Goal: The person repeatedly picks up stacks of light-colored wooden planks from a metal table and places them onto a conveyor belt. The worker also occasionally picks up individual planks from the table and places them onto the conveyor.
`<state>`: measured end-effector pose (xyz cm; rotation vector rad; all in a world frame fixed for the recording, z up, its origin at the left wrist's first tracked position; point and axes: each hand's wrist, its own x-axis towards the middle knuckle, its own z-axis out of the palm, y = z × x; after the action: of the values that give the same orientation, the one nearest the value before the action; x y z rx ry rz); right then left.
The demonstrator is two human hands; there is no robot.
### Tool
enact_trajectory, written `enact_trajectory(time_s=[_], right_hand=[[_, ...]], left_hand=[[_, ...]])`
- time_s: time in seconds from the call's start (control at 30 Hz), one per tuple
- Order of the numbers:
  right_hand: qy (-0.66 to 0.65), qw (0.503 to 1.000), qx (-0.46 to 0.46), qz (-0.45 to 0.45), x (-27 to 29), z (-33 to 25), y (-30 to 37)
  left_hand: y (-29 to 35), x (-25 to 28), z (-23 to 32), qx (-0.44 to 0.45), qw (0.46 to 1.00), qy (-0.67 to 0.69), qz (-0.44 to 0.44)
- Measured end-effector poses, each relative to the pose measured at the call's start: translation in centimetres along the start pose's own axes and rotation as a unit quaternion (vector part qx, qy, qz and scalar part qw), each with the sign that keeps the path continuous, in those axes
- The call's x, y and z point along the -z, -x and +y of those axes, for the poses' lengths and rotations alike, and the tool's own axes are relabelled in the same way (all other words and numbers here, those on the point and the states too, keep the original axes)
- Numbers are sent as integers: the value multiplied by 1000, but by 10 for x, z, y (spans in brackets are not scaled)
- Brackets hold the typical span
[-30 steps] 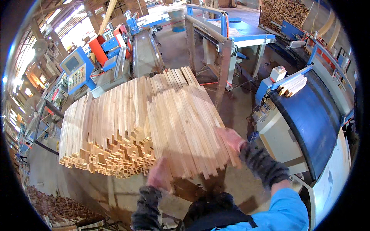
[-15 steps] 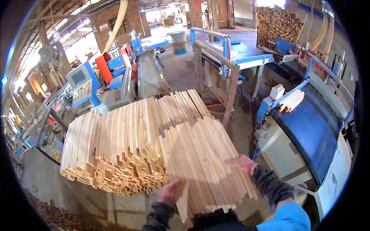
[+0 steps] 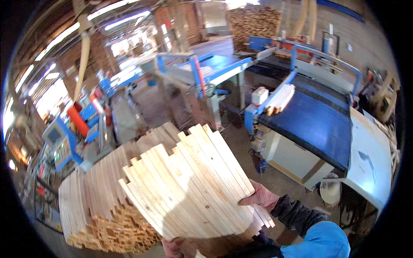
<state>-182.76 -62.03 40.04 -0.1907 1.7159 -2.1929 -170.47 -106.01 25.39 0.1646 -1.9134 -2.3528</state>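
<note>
A wide, flat bundle of pale wooden strips is gripped between my two hands, tilted in front of my body. My right hand presses on its right edge, thumb over the top face. At the near left corner, my left hand holds the other side, partly cut off by the strips and the lower edge of the view. The strips' far ends are uneven. Behind and to the left lies a large stack of wooden strips, partly hidden by the bundle.
A machine with a dark blue conveyor belt stands at the right, a few strips resting on its near left corner. Farther off is a blue-framed table. A control panel stands left; a white bucket sits below the belt.
The bundle has been lifted off the stack toward me, both hands still on it. My view has turned right, so the conveyor machine appears nearer the middle.
</note>
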Motion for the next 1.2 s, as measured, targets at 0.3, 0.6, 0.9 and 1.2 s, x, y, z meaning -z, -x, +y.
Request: enact_trajectory(time_s=[0.3,0.6,0.9,1.2], right_hand=[[-78,971,145,171,100,-22,89],[-62,889,176,418,304,-4,203],[-181,803,26,567,463,-20,261],[-148,774,39,615,587,-31,204]], left_hand=[[-85,-188,102,4,986,-118,-115],[-192,-500,26,160,924,-26,-347],[-263,-786,-101,351,768,-88,-528],[-357,-952,-193,183,764,-169,-595]])
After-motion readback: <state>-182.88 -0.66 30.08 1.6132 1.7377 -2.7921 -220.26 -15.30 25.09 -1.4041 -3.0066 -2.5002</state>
